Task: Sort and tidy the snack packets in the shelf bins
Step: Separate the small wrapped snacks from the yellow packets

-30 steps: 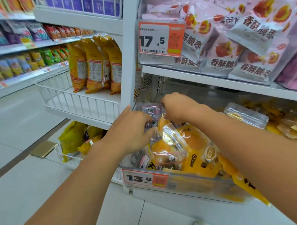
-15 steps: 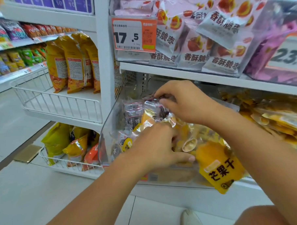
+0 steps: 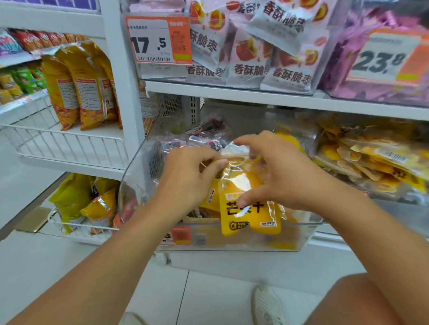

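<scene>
Supermarket shelving holds a clear bin [image 3: 136,190] at 6 o'clock below pink packets [image 3: 248,60]. Left hand [image 3: 184,178] and right hand [image 3: 280,174], close together, both pinch the yellow mango packet [image 3: 248,224] upright over the bin's front.

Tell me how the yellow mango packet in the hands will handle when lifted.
The mango packet is probably floppy: its clear top crumples where the left hand and right hand pinch it. Its glossy film looks slippery. It seems light, since it hangs from fingertips alone.
</scene>
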Action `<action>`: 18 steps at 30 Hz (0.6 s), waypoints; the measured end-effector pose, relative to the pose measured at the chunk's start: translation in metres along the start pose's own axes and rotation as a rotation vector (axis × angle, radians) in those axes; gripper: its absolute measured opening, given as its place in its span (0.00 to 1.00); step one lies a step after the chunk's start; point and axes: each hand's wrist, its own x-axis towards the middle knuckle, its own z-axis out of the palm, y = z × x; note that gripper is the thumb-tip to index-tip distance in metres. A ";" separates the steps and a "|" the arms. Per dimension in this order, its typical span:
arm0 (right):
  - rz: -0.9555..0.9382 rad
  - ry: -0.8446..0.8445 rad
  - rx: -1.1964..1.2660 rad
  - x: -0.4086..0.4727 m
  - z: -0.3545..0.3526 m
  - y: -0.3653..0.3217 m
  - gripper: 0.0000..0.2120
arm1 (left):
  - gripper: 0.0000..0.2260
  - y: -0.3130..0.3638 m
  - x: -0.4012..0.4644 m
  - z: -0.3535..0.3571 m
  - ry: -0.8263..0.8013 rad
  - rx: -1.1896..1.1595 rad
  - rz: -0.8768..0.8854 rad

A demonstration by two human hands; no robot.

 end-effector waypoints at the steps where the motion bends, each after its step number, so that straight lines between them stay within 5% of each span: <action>1: -0.006 -0.005 -0.009 0.002 -0.003 0.002 0.46 | 0.10 0.001 -0.001 0.002 -0.020 -0.036 -0.014; 5: -0.077 0.078 -0.030 0.004 -0.012 0.010 0.21 | 0.04 -0.001 -0.002 0.003 -0.248 -0.187 -0.069; 10: -0.416 0.470 -0.023 0.000 -0.012 0.029 0.29 | 0.13 -0.009 -0.005 -0.013 -0.530 -0.035 -0.043; 14: -0.578 0.752 -0.182 -0.008 -0.007 0.028 0.19 | 0.07 -0.008 -0.006 -0.008 -0.483 0.082 -0.056; 18: -0.661 0.600 -0.178 -0.018 0.012 0.027 0.15 | 0.06 -0.004 -0.004 -0.002 -0.431 0.065 -0.047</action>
